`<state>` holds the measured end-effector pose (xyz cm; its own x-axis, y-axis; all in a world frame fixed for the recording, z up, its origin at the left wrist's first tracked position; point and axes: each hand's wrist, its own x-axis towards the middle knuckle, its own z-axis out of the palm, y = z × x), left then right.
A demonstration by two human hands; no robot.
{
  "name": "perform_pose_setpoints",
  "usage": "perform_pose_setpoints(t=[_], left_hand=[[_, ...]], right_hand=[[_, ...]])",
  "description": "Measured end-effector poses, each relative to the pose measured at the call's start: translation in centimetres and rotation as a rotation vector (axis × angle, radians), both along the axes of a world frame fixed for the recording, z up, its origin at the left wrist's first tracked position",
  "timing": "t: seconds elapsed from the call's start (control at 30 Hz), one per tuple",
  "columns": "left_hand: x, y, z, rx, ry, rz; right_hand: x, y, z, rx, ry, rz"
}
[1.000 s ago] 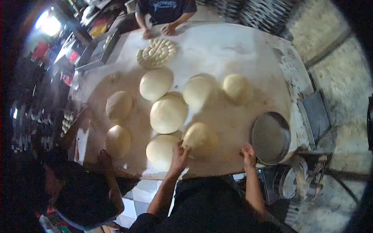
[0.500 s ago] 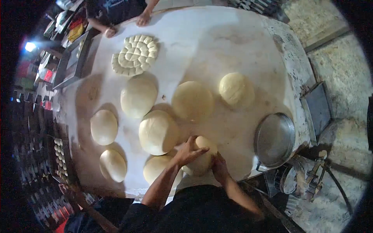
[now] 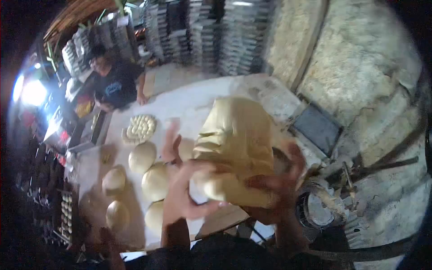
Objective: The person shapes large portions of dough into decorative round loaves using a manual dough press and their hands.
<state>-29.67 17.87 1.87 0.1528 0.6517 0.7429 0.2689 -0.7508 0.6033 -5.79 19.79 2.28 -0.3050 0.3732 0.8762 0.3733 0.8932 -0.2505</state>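
Note:
A large piece of pale yellow dough hangs in the air close in front of me, stretched into a broad flap with folds on its left side. My left hand is at its lower left, thumb curled in towards the dough and some fingers raised and blurred. On the lower right edge, my right hand has its fingers bent over the dough. Left of my hands, several smooth dough balls, among them one large ball, rest on the floured table. Behind them lies a coil of cut dough pieces.
A co-worker stands at the far left edge. Another person's hand shows at lower left, near a tray of small dough balls. A rectangular metal tray sits at right. Stacked trays stand behind.
The dough under my hands has come up off the table towards my head and is stretched out. Both hands rose with it. My view has tilted up, showing more of the room.

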Motion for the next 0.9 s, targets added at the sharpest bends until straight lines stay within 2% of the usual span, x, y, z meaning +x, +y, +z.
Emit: perform_pose_setpoints(t=[0.07,0.1,0.13,0.17,0.2,0.27,0.3,0.37,0.5,0.57,0.63,0.67,0.73,0.77,0.83,0.9], left_hand=[[4.5,-1.4,1.0,0.014,-0.275,-0.066],[6.8,-1.8,1.8,-0.055,-0.311,-0.159],[9.0,-2.6,2.2,-0.133,-0.340,-0.253],[12.0,-1.5,0.1,-0.165,-0.156,-0.346],[15.4,-2.0,-0.9,-0.193,-0.388,-0.494],[20.5,-4.8,-0.1,-0.311,-0.520,-0.470],[22.0,-5.5,-0.1,-0.241,-0.372,-0.367],[23.8,-6.2,0.0,-0.102,-0.083,-0.135],[28.4,-8.1,1.7,0.137,-0.050,-0.147],[29.4,-9.5,1.5,0.104,0.068,-0.096],[29.9,-10.2,0.6,0.096,0.181,-0.004],[29.6,-11.0,-0.9,0.029,0.275,0.079],[28.4,-11.1,-5.3,-0.091,0.318,0.099],[27.3,-10.9,-10.2,-0.368,0.190,0.049],[26.9,-13.3,-11.5,-0.225,0.139,0.188],[25.5,-13.5,-10.0,-0.224,0.114,0.154]], right_hand=[[2.6,-1.4,1.0,-0.062,0.132,0.024],[3.9,-2.4,1.1,-0.106,0.197,0.038],[5.2,-3.5,0.9,-0.156,0.267,0.050],[9.0,-5.8,1.0,-0.183,0.354,0.036],[11.2,-6.4,0.4,-0.227,0.328,0.042],[15.6,-7.7,-0.7,-0.313,0.273,0.051],[17.6,-7.0,-1.6,-0.165,0.179,0.016],[19.6,-8.9,-2.9,-0.224,0.327,-0.037],[21.5,-11.9,-1.0,-0.430,0.833,0.182],[22.6,-12.2,1.1,-0.246,0.499,-0.087],[22.2,-11.2,0.0,-0.138,0.260,-0.126],[21.6,-11.2,-2.3,-0.259,0.277,-0.179],[19.5,-12.5,-6.9,-0.496,0.277,-0.270],[18.1,-13.2,-7.5,-0.495,0.268,-0.317],[15.5,-13.7,-10.6,-0.632,0.254,-0.330],[14.4,-13.0,-16.6,-0.812,0.224,-0.296]])
